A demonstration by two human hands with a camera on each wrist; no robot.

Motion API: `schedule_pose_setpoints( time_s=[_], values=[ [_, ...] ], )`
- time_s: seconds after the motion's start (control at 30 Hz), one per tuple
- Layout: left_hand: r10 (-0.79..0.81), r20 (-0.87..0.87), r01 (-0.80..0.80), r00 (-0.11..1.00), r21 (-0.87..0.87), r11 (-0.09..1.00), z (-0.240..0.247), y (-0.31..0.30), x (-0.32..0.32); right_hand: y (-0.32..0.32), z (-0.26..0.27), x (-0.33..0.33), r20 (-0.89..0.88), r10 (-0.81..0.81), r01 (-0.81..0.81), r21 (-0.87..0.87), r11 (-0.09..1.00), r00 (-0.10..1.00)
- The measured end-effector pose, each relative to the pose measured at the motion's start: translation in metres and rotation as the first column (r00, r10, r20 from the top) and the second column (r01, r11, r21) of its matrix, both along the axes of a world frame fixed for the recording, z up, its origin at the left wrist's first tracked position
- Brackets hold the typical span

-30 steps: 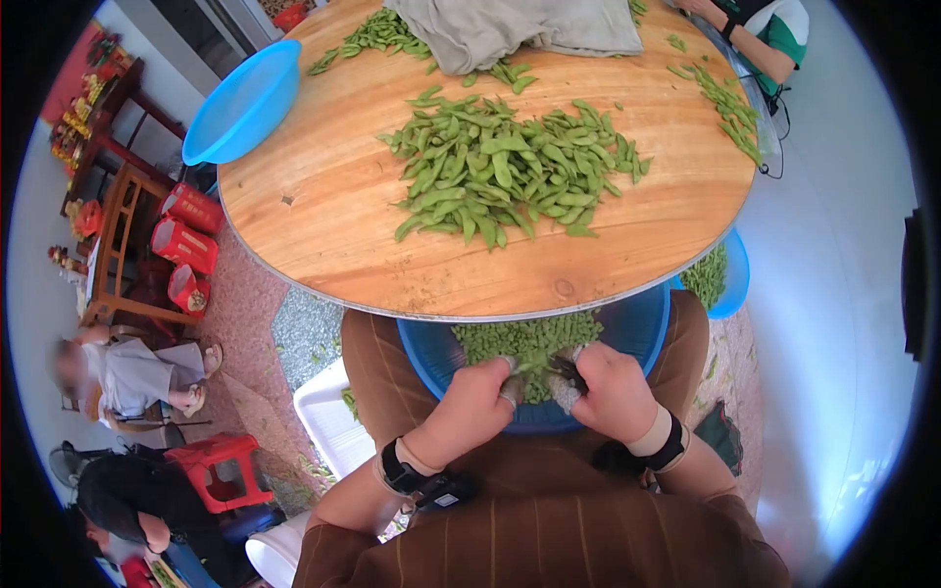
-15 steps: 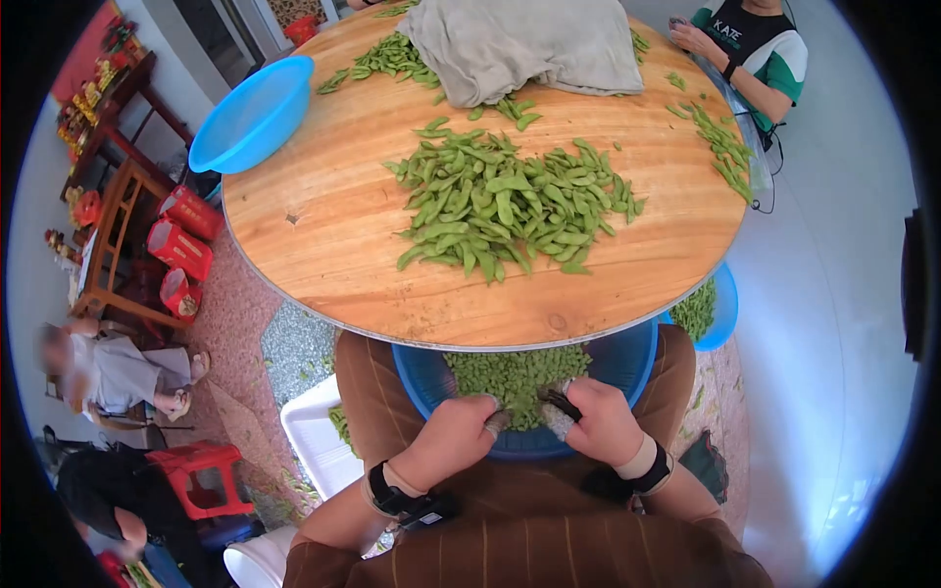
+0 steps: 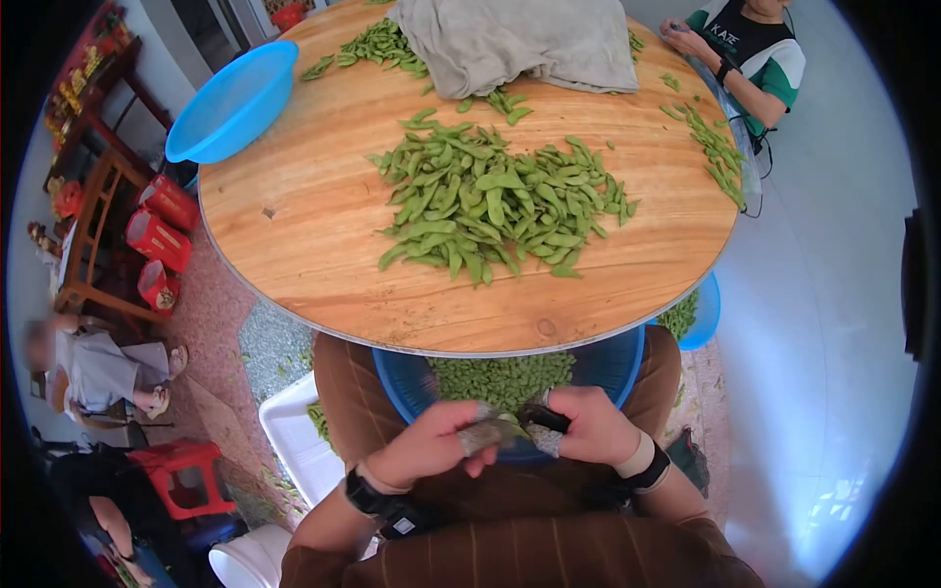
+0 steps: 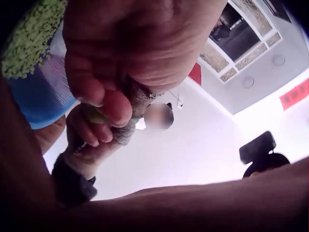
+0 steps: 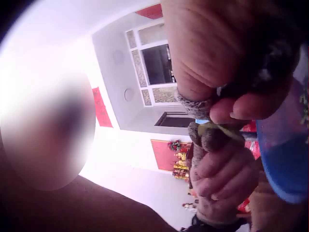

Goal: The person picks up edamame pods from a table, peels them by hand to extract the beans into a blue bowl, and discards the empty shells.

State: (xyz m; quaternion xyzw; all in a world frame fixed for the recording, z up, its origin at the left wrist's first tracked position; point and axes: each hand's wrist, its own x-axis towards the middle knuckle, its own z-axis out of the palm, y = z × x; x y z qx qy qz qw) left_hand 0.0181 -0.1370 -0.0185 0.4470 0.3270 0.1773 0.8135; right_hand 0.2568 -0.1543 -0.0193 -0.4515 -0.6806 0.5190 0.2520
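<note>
Green pod (image 3: pixel 511 425): I find it between the two hands, over the near rim of the basin, at the fingertips.
Left hand (image 3: pixel 431 443): pinches the pod between thumb and fingers; grey wraps (image 3: pixel 478 435) cover some fingertips.
Right hand (image 3: pixel 596 427): curled round a dark object (image 3: pixel 546 418), which I cannot identify; whether this hand also touches the pod, I cannot tell.
Dark blue basin (image 3: pixel 392 384): sits between the knees, partly under the table edge; holds shelled green beans (image 3: pixel 502 377).
Pod pile (image 3: pixel 495 201): lies on the wooden table (image 3: pixel 304 235), beyond the basin.
Light blue bowl (image 3: pixel 230 106): tilted at the table's left edge.
White tray (image 3: pixel 290 443): beside the left knee, green pods inside.
Light blue basin (image 3: pixel 708 312): beyond the right knee, holding green pieces I cannot distinguish.
</note>
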Motion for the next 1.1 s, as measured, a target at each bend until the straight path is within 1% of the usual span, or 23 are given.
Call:
schedule_pose_setpoints(
  time_s=[0.07, 0.1, 0.17, 0.23, 0.27, 0.3, 0.33, 0.37, 0.43, 0.47, 0.5, 0.53, 0.6, 0.67, 0.73, 0.77, 0.83, 0.9, 0.93, 0.97, 1.0, 1.07, 1.1],
  values=[
    [0.126, -0.118, -0.119, 0.985, 0.064, 0.991, 0.008, -0.001, -0.022, 0.008, 0.013, -0.001, 0.221, -0.097, 0.004, 0.389, 0.921, 0.970],
    [0.199, -0.150, -0.187, 0.969, 0.089, 0.978, 0.012, -0.004, -0.038, 0.013, 0.023, 0.000, 0.221, -0.094, 0.001, 0.388, 0.922, 0.971],
    [0.380, -0.169, -0.362, 0.910, 0.124, 0.924, 0.013, -0.013, -0.077, 0.029, 0.042, 0.001, 0.113, -0.418, 0.324, 0.464, 0.825, 0.901],
    [0.487, -0.303, -0.420, 0.819, 0.262, 0.869, 0.011, -0.023, -0.115, 0.051, 0.048, 0.006, 0.219, -0.588, 0.325, 0.660, 0.677, 0.779],
    [0.489, -0.308, -0.420, 0.816, 0.267, 0.868, 0.010, -0.027, -0.130, 0.062, 0.047, 0.009, 0.212, -0.587, 0.329, 0.659, 0.676, 0.782],
    [0.436, -0.640, -0.165, 0.633, 0.438, 0.884, 0.010, -0.032, -0.143, 0.074, 0.042, 0.012, 0.268, -0.613, 0.278, 0.709, 0.648, 0.743],
    [0.414, -0.853, 0.137, 0.316, 0.473, 0.870, 0.010, -0.036, -0.149, 0.080, 0.039, 0.013, 0.321, -0.640, 0.221, 0.754, 0.619, 0.698],
    [0.417, -0.854, 0.136, 0.311, 0.474, 0.870, 0.007, -0.039, -0.150, 0.082, 0.039, 0.011, 0.318, -0.637, 0.221, 0.753, 0.619, 0.702],
    [0.799, -0.601, 0.480, 0.021, 0.707, 0.520, -0.001, -0.044, -0.141, 0.083, 0.039, 0.006, 0.410, -0.603, 0.164, 0.719, 0.675, 0.684],
    [0.794, -0.602, 0.343, 0.086, 0.766, 0.543, -0.003, -0.039, -0.134, 0.080, 0.039, 0.003, 0.409, -0.602, 0.164, 0.719, 0.675, 0.686],
    [0.774, -0.584, 0.245, 0.246, 0.810, 0.533, 0.003, -0.033, -0.120, 0.076, 0.039, 0.000, 0.359, -0.580, 0.201, 0.699, 0.686, 0.732],
    [0.685, -0.567, 0.003, 0.459, 0.771, 0.636, 0.012, -0.025, -0.102, 0.072, 0.039, -0.003, 0.307, -0.555, 0.232, 0.677, 0.698, 0.773],
    [0.523, -0.337, 0.029, 0.783, 0.859, 0.510, 0.018, -0.004, -0.061, 0.059, 0.043, -0.015, 0.228, -0.525, 0.260, 0.668, 0.697, 0.820],
    [0.370, -0.208, -0.140, 0.905, 0.677, 0.722, 0.017, 0.003, -0.016, 0.041, 0.045, -0.022, 0.131, -0.449, 0.271, 0.639, 0.720, 0.884],
    [0.303, -0.085, -0.242, 0.949, 0.420, 0.875, 0.027, 0.011, 0.017, 0.015, 0.038, -0.031, 0.169, -0.426, 0.230, 0.641, 0.733, 0.889],
    [0.311, -0.078, -0.254, 0.947, 0.410, 0.876, 0.025, 0.012, 0.029, 0.006, 0.035, -0.032, 0.202, -0.408, 0.195, 0.639, 0.744, 0.891],
    [0.391, 0.089, -0.399, 0.916, 0.288, 0.870, 0.018, 0.014, 0.043, 0.003, 0.032, -0.031, 0.176, -0.412, 0.213, 0.642, 0.737, 0.894],
    [0.419, 0.035, -0.408, 0.907, 0.311, 0.858, 0.018, 0.012, 0.042, 0.003, 0.034, -0.027, -0.033, -0.385, 0.367, 0.389, 0.845, 0.922],
    [0.416, 0.011, -0.381, 0.909, 0.423, 0.822, 0.012, 0.012, 0.039, 0.003, 0.036, -0.023, -0.037, -0.390, 0.374, 0.379, 0.847, 0.920],
    [0.414, -0.014, -0.345, 0.910, 0.529, 0.775, 0.008, 0.011, 0.037, 0.003, 0.039, -0.017, -0.002, -0.308, 0.294, 0.306, 0.906, 0.951],
    [0.411, -0.024, -0.338, 0.911, 0.528, 0.779, 0.005, 0.011, 0.035, 0.004, 0.040, -0.014, 0.025, -0.221, 0.209, 0.231, 0.950, 0.975],
    [0.416, -0.049, -0.244, 0.908, 0.746, 0.620, 0.001, 0.010, 0.033, 0.007, 0.035, -0.013, 0.069, -0.188, 0.165, 0.259, 0.952, 0.980],
    [0.415, -0.055, -0.240, 0.908, 0.745, 0.622, 0.002, 0.009, 0.032, 0.008, 0.032, -0.012, 0.122, -0.155, 0.114, 0.290, 0.950, 0.980]
  ],
)
